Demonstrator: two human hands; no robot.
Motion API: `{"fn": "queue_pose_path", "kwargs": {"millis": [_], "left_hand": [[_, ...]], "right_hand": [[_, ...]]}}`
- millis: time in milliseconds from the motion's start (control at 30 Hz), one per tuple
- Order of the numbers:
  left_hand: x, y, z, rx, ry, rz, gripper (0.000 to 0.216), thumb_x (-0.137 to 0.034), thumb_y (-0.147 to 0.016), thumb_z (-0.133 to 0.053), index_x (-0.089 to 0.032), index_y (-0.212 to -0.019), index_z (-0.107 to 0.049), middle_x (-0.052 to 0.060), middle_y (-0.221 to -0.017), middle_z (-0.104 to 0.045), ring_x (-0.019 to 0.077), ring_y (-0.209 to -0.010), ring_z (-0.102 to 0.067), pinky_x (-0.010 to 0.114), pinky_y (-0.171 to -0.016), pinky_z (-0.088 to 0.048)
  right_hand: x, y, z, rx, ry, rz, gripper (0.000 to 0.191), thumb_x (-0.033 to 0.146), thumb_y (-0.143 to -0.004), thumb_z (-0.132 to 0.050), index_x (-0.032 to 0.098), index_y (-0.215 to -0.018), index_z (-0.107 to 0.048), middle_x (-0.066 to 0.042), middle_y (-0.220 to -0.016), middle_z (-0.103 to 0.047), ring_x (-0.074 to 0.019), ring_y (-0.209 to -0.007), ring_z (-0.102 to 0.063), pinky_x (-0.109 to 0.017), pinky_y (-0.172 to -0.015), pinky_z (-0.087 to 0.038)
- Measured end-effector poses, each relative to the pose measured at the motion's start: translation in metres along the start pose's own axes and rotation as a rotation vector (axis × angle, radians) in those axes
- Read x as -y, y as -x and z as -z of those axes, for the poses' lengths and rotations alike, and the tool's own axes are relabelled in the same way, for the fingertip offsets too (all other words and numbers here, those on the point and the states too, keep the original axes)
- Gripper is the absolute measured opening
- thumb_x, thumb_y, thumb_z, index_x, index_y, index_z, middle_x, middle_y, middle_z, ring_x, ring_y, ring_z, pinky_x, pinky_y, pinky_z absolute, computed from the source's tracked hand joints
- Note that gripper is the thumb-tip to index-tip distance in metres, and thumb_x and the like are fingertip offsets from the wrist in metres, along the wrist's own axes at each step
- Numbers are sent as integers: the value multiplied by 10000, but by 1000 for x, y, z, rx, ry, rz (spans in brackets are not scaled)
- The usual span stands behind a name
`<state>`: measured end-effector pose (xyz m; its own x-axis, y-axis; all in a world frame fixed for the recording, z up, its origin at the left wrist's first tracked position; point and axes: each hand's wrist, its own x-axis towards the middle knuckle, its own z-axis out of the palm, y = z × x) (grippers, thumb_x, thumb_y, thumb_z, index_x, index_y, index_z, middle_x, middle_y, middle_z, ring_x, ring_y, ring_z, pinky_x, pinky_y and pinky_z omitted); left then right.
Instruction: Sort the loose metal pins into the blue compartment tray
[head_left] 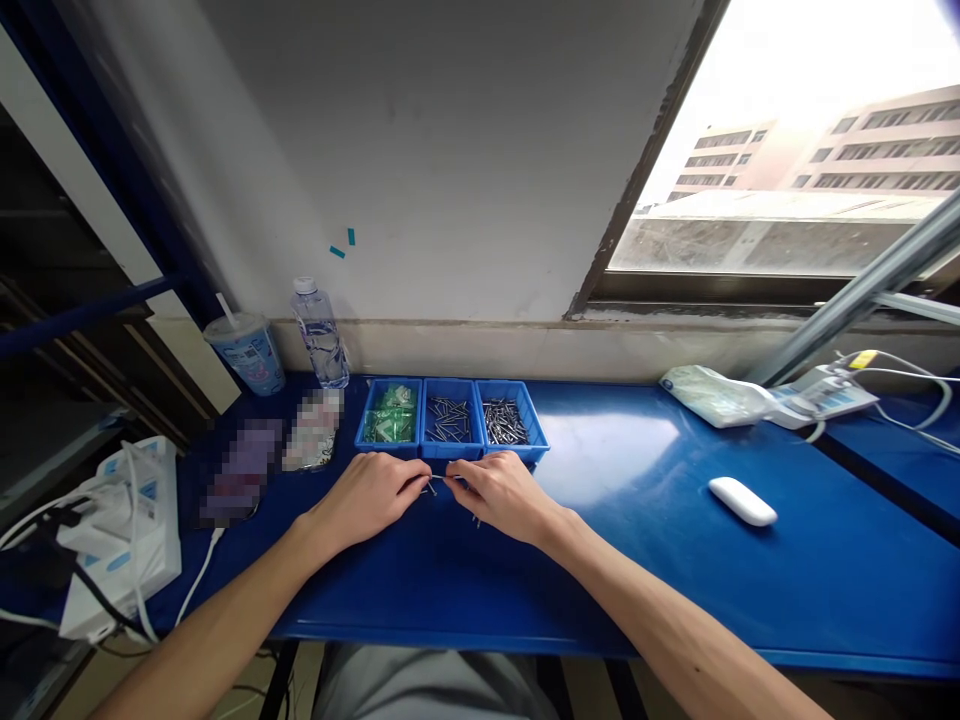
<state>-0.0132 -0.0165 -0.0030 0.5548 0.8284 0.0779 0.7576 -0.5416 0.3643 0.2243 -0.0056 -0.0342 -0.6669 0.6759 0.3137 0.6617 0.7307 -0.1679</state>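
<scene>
My left hand (pixel 379 492) and right hand (pixel 502 490) were close together but apart, each with thumb and forefinger drawn nearly closed in a pinch. Between my fingertips ran a thin metal fastener (pixel 439 478), pale silver, straight and slender, lying almost level, an end at each pinch; my fingers hid those ends, so I couldn't tell the shape of its head or tip. My other fingers were curled under.

Just below the gap lay a loose screw (pixel 432 490), dull grey and slanted, near my left thumb. Just beyond my hands stood three blue bins side by side: the left bin (pixel 362 425) with green-and-clear packets (pixel 394 412), the middle bin (pixel 452 450) with thin, dark screws (pixel 448 416) lying every way, and the right bin (pixel 535 420) with a denser heap of shinier grey screws (pixel 504 422).
</scene>
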Motion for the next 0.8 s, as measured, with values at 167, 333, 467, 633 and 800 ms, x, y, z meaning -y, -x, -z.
{"fn": "queue_pose_path", "kwargs": {"millis": [167, 333, 467, 633, 800], "left_hand": [[-2, 1, 2, 23, 32, -31, 346, -366, -1097, -442, -264, -1187, -760, 32, -984, -810, 219, -878, -753, 289, -769, -486], [-2, 1, 1, 28, 38, -53, 319, -339, -1083, -459, -262, -1142, -763, 23, -908, -795, 207, -814, -737, 287, -728, -441], [-2, 1, 0, -17, 38, -26, 279, -317, -1050, -500, -251, -1048, -772, 5, -793, -757, 181, -709, -691, 281, -685, -405], [-2, 2, 0, -50, 56, -10, 276, -303, -1038, -499, -245, -998, -766, -13, -739, -726, 161, -660, -654, 276, -669, -393], [-3, 2, 0, -54, 67, -15, 262, -295, -1033, -509, -246, -997, -764, -18, -743, -726, 155, -654, -647, 275, -661, -389]], "right_hand": [[-2, 2, 2, -24, -41, 41, 257, 265, -1111, -493, 155, -1067, -720, -22, -731, -747, -135, -593, -669, -266, -631, -397], [1, 2, 3, -22, -57, 66, 274, 270, -1117, -473, 159, -1071, -720, -28, -738, -749, -139, -610, -683, -260, -632, -418], [0, 2, 2, -30, -67, 53, 238, 295, -1101, -526, 146, -1107, -712, -16, -693, -728, -139, -571, -653, -258, -613, -411], [-4, 4, 1, -52, -84, 63, 224, 311, -1106, -545, 155, -1089, -706, -18, -741, -746, -144, -606, -672, -261, -633, -423], [-4, 4, 1, -26, -84, 65, 195, 311, -1097, -572, 163, -1109, -699, -21, -781, -761, -154, -641, -695, -266, -644, -431]]}}
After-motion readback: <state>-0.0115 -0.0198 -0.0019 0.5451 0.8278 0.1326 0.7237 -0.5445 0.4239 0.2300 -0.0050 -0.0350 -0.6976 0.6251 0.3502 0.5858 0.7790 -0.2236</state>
